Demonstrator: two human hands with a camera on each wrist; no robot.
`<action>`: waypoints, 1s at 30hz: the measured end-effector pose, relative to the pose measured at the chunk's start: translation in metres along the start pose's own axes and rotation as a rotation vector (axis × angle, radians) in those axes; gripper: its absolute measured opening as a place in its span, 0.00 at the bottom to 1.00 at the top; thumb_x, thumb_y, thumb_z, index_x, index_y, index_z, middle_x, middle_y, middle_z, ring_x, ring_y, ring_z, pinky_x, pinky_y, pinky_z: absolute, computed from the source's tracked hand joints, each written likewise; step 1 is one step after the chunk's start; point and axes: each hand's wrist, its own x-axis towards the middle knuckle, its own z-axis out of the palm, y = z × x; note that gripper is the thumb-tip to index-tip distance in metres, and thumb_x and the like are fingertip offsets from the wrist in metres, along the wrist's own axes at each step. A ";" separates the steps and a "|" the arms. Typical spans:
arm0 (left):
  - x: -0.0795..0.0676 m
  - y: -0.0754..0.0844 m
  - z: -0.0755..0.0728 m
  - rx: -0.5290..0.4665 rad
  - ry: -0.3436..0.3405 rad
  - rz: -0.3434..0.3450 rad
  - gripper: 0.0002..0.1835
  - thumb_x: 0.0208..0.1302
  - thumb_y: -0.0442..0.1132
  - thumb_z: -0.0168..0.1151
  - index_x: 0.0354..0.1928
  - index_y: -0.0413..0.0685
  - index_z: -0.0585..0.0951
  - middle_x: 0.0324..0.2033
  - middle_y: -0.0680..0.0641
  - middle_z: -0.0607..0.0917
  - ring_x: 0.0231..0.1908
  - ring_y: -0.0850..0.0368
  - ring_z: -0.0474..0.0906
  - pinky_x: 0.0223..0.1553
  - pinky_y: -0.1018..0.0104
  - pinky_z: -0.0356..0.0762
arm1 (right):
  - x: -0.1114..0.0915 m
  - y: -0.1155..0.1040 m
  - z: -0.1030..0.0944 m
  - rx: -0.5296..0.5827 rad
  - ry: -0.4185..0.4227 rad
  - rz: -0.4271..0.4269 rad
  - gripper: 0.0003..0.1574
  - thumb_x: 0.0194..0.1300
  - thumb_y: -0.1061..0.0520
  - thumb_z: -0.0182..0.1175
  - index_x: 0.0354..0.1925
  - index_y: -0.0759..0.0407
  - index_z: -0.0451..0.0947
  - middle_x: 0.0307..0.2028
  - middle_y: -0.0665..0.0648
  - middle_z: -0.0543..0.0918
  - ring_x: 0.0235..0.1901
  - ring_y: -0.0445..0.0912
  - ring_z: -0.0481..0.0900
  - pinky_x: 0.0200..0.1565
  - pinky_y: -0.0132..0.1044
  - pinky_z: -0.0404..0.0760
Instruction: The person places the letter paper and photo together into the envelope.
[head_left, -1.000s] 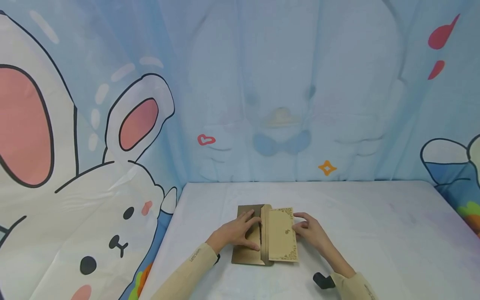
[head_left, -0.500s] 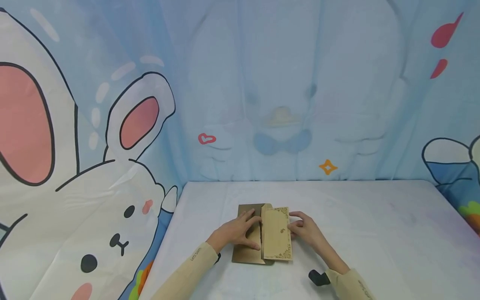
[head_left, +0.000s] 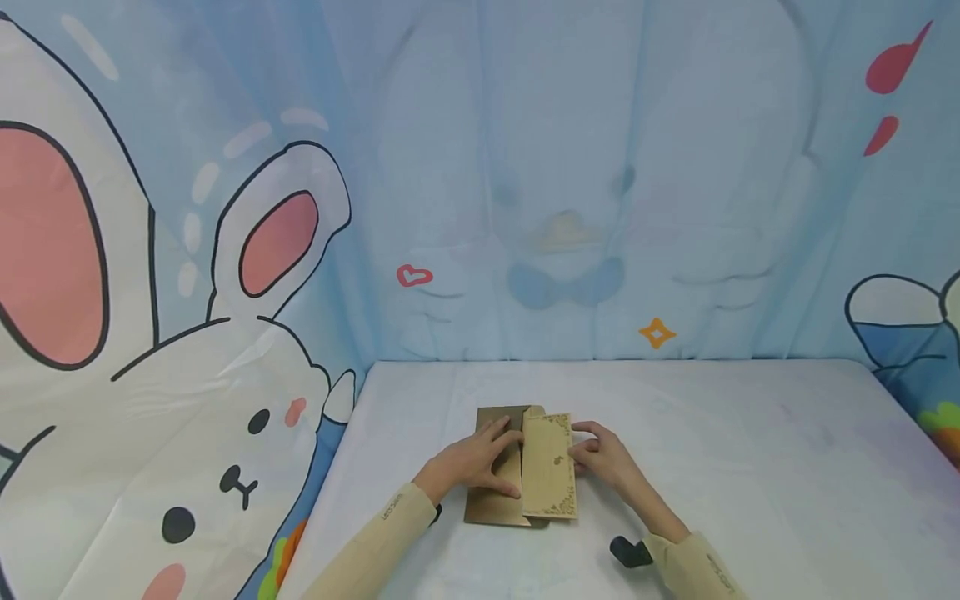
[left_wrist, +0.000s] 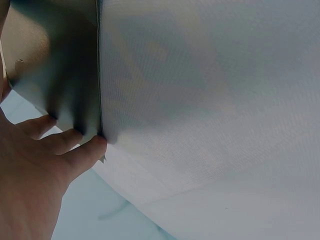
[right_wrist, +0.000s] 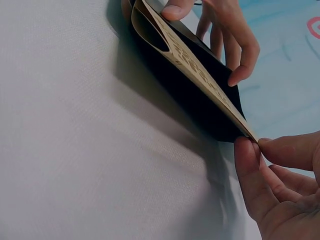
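Note:
A gold envelope (head_left: 492, 508) lies on the table, its flap spread to the right. My left hand (head_left: 468, 462) rests on it with fingers and thumb spread, near the envelope's mouth; the left wrist view shows the same fingertips at its dark edge (left_wrist: 99, 65). Over the flap lies a cream-gold folded card (head_left: 547, 475) with ornate corners, its left edge right at the mouth. Thumb and index finger of my right hand (head_left: 611, 458) pinch the card's right edge. In the right wrist view the layers of the card (right_wrist: 210, 95) gape at one end.
A white cloth covers the table (head_left: 735, 467). Behind it hangs a blue curtain (head_left: 697, 167) with cartoon prints, and a large printed rabbit (head_left: 247, 417) fills the left side. A black wrist strap (head_left: 630, 552) shows beside the right sleeve.
The right hand has slid the card leftward across the flap, up to the envelope's mouth. The left hand has stayed in place on the envelope.

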 end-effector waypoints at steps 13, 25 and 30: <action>0.001 -0.001 0.001 0.009 -0.016 -0.005 0.52 0.51 0.79 0.60 0.76 0.73 0.55 0.80 0.46 0.50 0.77 0.38 0.55 0.64 0.46 0.74 | 0.003 0.002 0.006 0.002 -0.009 -0.010 0.32 0.68 0.62 0.62 0.67 0.66 0.67 0.31 0.55 0.88 0.28 0.44 0.84 0.36 0.35 0.79; 0.002 -0.002 0.000 0.008 -0.022 -0.002 0.52 0.51 0.78 0.61 0.76 0.72 0.56 0.80 0.45 0.51 0.77 0.38 0.55 0.66 0.47 0.72 | 0.007 -0.001 0.014 0.020 -0.018 -0.032 0.31 0.67 0.63 0.62 0.66 0.67 0.68 0.31 0.57 0.88 0.28 0.44 0.84 0.35 0.34 0.80; 0.002 -0.002 0.002 0.013 -0.018 -0.008 0.52 0.51 0.79 0.60 0.76 0.73 0.55 0.80 0.45 0.50 0.77 0.39 0.55 0.66 0.47 0.73 | 0.006 -0.004 0.019 0.040 -0.019 -0.023 0.31 0.67 0.64 0.62 0.65 0.68 0.68 0.32 0.59 0.88 0.28 0.45 0.85 0.34 0.35 0.82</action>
